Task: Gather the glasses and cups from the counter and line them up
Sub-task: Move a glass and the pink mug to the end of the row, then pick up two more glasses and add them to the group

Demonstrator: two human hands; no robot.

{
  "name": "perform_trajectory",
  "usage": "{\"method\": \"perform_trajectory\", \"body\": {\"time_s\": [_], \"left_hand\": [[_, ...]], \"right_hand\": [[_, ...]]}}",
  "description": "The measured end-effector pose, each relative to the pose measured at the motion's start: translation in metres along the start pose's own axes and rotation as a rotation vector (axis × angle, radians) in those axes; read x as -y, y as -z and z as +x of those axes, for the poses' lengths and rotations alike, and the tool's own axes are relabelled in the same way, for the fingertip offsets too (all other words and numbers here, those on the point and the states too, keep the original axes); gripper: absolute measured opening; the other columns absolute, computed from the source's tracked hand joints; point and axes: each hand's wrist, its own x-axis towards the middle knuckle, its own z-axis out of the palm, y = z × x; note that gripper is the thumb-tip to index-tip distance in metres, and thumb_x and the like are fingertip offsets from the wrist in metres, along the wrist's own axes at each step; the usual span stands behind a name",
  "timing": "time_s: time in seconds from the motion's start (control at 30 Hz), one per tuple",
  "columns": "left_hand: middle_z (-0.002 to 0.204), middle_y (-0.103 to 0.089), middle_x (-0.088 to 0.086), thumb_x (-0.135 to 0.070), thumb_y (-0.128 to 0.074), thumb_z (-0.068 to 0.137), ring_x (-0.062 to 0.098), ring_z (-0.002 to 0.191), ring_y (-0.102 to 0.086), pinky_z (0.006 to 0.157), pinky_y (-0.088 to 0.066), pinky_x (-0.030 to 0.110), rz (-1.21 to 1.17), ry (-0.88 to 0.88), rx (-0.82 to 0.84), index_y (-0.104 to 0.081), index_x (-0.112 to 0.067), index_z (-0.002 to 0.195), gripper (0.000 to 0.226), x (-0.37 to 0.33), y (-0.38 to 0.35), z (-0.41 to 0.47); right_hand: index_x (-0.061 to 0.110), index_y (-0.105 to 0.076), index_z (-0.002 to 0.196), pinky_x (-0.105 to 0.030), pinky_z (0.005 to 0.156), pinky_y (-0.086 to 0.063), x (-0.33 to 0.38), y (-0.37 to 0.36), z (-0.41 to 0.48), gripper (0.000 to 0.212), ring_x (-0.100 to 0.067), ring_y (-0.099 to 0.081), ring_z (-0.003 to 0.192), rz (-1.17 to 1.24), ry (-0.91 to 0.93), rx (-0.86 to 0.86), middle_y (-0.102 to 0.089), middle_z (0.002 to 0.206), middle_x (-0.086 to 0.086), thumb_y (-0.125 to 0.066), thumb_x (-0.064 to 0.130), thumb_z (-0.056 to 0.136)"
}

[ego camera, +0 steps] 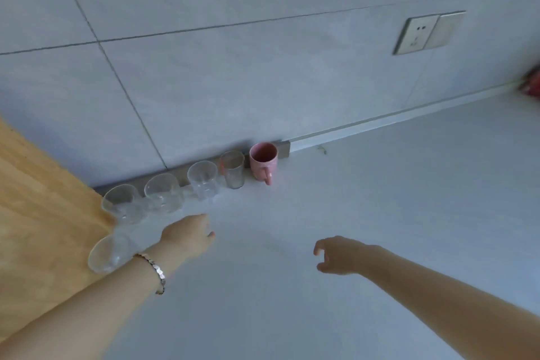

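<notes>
Along the foot of the tiled wall stands a row: a pink mug (263, 161) with its handle facing me, a narrow clear glass (233, 169) to its left, then three wider clear glasses (202, 180) (163, 193) (124, 207). Another clear glass (108, 253) stands apart, nearer me, at the edge of the wooden board. My left hand (188, 235) hovers over the white counter (380, 213) just in front of the row, fingers loose and holding nothing. My right hand (339, 254) is further right, fingers curled apart, holding nothing.
A wooden board (38, 213) covers the left side of the counter. A wall socket (429, 32) sits high on the right. Something red (530, 82) shows at the far right edge. A bracelet (153, 270) is on my left wrist.
</notes>
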Motion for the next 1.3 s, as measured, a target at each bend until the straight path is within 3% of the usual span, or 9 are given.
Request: {"method": "perform_trajectory", "body": {"time_s": [0.27, 0.4, 0.57, 0.7, 0.77, 0.87, 1.0, 1.23, 1.3], "left_hand": [[0.113, -0.062, 0.003, -0.030, -0.050, 0.088, 0.024, 0.109, -0.059, 0.092, -0.046, 0.030, -0.066, -0.387, 0.125, -0.059, -0.020, 0.097, 0.016, -0.261, -0.017, 0.002], [0.119, -0.060, 0.003, -0.033, -0.047, 0.089, 0.022, 0.097, -0.056, 0.088, -0.043, 0.028, -0.026, -0.536, 0.151, -0.053, -0.018, 0.118, 0.034, -0.398, -0.045, -0.018], [0.102, -0.057, 0.000, -0.030, -0.047, 0.087, 0.024, 0.101, -0.060, 0.088, -0.046, 0.030, -0.009, -0.621, 0.156, -0.056, -0.020, 0.106, 0.023, -0.560, -0.075, -0.051], [0.114, -0.064, 0.003, -0.029, -0.048, 0.086, 0.024, 0.103, -0.061, 0.089, -0.047, 0.030, -0.020, -0.677, 0.165, -0.058, -0.019, 0.109, 0.027, -0.666, -0.088, -0.080], [0.116, -0.063, 0.004, -0.027, -0.048, 0.086, 0.025, 0.104, -0.060, 0.090, -0.047, 0.031, -0.016, -0.699, 0.165, -0.059, -0.018, 0.110, 0.027, -0.706, -0.094, -0.090], [0.118, -0.063, 0.005, -0.028, -0.049, 0.087, 0.025, 0.106, -0.060, 0.092, -0.048, 0.031, -0.004, -0.709, 0.173, -0.059, -0.018, 0.112, 0.029, -0.750, -0.102, -0.096], [0.116, -0.064, 0.007, -0.027, -0.049, 0.087, 0.025, 0.105, -0.061, 0.092, -0.048, 0.031, 0.031, -0.710, 0.185, -0.060, -0.016, 0.111, 0.028, -0.793, -0.112, -0.087], [0.117, -0.064, 0.007, -0.027, -0.050, 0.087, 0.025, 0.106, -0.061, 0.091, -0.048, 0.029, 0.069, -0.728, 0.196, -0.061, -0.017, 0.112, 0.029, -0.873, -0.113, -0.035], [0.117, -0.065, 0.006, -0.026, -0.050, 0.087, 0.025, 0.106, -0.061, 0.091, -0.048, 0.029, 0.051, -0.735, 0.208, -0.062, -0.018, 0.108, 0.025, -0.901, -0.110, -0.013]], "right_hand": [[0.019, -0.042, 0.137, -0.033, 0.104, -0.037, -0.182, -0.003, -0.076, 0.045, -0.021, -0.043, 0.131, 0.174, -0.243, -0.106, -0.050, 0.138, -0.003, -0.047, 0.032, 0.095], [0.017, -0.036, 0.141, -0.036, 0.104, -0.037, -0.300, -0.018, -0.131, 0.048, -0.024, -0.042, 0.132, 0.233, -0.338, -0.116, -0.044, 0.143, -0.005, -0.043, 0.033, 0.097], [0.006, -0.040, 0.140, -0.037, 0.108, -0.038, -0.448, -0.041, -0.215, 0.046, -0.028, -0.041, 0.132, 0.274, -0.451, -0.119, -0.041, 0.146, -0.010, -0.039, 0.026, 0.098], [0.007, -0.059, 0.112, -0.028, 0.078, -0.048, -0.553, -0.063, -0.269, 0.028, -0.029, -0.054, 0.109, 0.308, -0.597, -0.132, -0.058, 0.117, -0.011, -0.045, 0.023, 0.093], [0.010, -0.059, 0.112, -0.023, 0.065, -0.042, -0.597, -0.074, -0.287, 0.025, -0.026, -0.055, 0.101, 0.358, -0.693, -0.190, -0.059, 0.115, -0.009, -0.047, 0.020, 0.092], [0.013, -0.048, 0.131, -0.030, 0.095, -0.044, -0.650, -0.081, -0.306, 0.041, -0.026, -0.051, 0.122, 0.488, -0.830, -0.358, -0.051, 0.135, -0.008, -0.049, 0.022, 0.091], [0.011, -0.042, 0.133, -0.034, 0.094, -0.044, -0.701, -0.077, -0.305, 0.047, -0.031, -0.053, 0.120, 0.625, -0.984, -0.554, -0.047, 0.133, -0.012, -0.050, 0.032, 0.092], [0.013, -0.021, 0.143, -0.036, 0.096, -0.044, -0.760, -0.061, -0.256, 0.085, -0.035, -0.050, 0.122, 0.818, -1.031, -0.574, -0.039, 0.135, -0.016, -0.065, 0.050, 0.079], [0.014, -0.029, 0.137, -0.035, 0.092, -0.046, -0.776, -0.055, -0.248, 0.079, -0.033, -0.053, 0.119, 0.795, -1.011, -0.514, -0.043, 0.132, -0.014, -0.066, 0.048, 0.077]]}}
